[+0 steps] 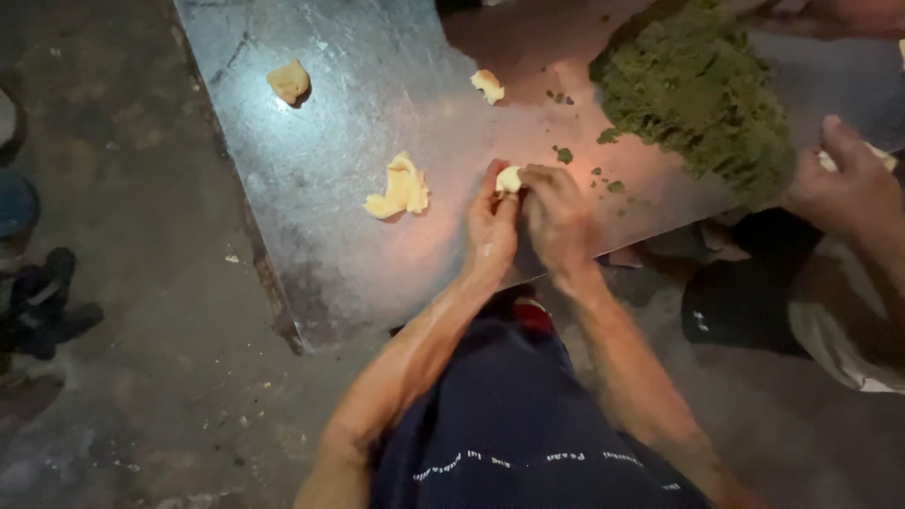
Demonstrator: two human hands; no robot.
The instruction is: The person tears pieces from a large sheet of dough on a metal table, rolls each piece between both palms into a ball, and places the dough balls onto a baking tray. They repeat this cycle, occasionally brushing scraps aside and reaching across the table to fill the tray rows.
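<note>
Both my hands meet over the near edge of a shiny metal sheet (pixel 330 123) lying on the floor. My left hand (pixel 490 226) and my right hand (pixel 558 215) pinch one small pale yellow dough piece (pixel 509 178) between their fingertips. A flattened, folded dough piece (pixel 400 188) lies on the sheet just left of my hands. Two smaller dough lumps rest farther away, one at the far left (pixel 288 81) and one near the middle (pixel 487 86).
A big heap of green crumbly filling (pixel 698 90) sits on the sheet's right side, with green crumbs (pixel 563 154) scattered near it. Another person's hand (pixel 844 184) holds something pale at the right edge. Dark footwear (pixel 42 302) lies on the concrete floor at left.
</note>
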